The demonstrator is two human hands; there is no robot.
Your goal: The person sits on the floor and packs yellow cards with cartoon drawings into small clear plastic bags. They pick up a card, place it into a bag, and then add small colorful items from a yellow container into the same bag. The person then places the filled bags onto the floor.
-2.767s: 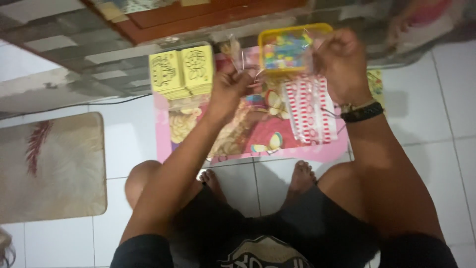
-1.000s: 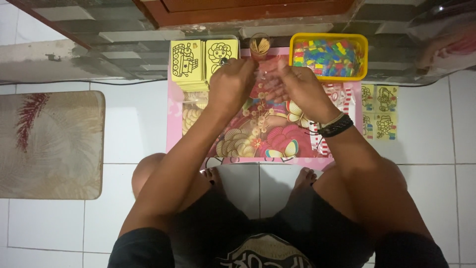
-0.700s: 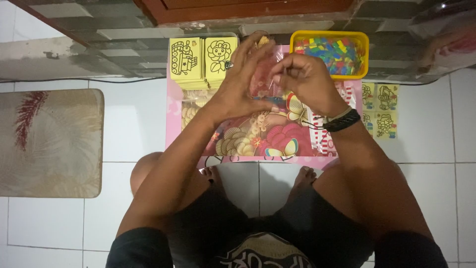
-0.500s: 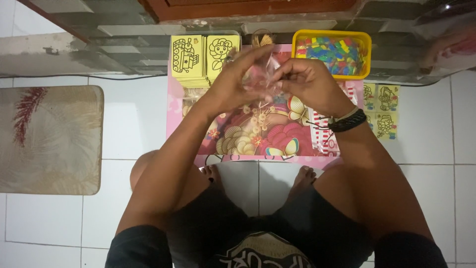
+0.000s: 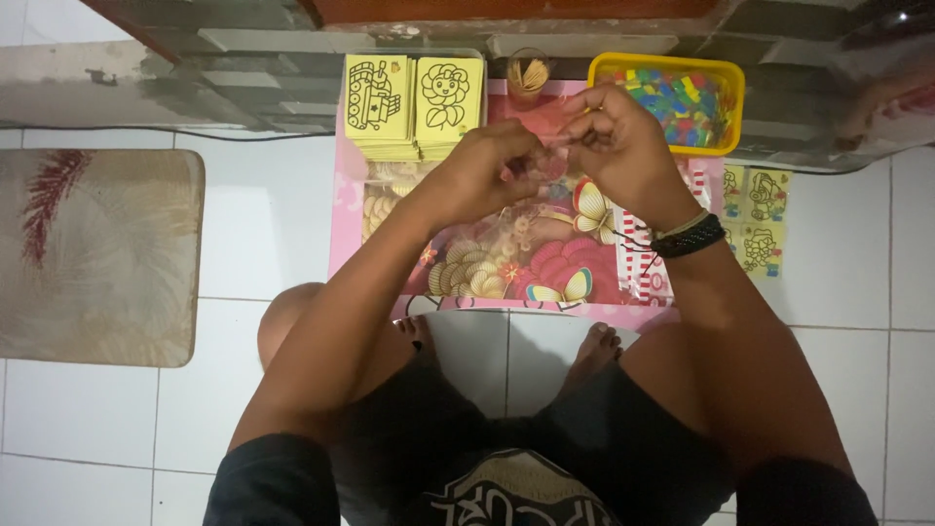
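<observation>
From the head camera, the left hand [image 5: 482,175] and right hand [image 5: 628,146] meet above a pink illustrated board [image 5: 506,253] on the white tiled floor, fingertips pinched on a small clear plastic wrapper [image 5: 555,156] stretched between them. Beyond them sit stacked yellow picture cards [image 5: 414,102], a small glass of wooden sticks [image 5: 529,73] and a yellow plastic tray of coloured pieces [image 5: 672,97].

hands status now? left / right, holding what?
Left hand: fingers pinched shut on a small clear plastic piece.
Right hand: pinched on the same piece, above the pink board.
</observation>
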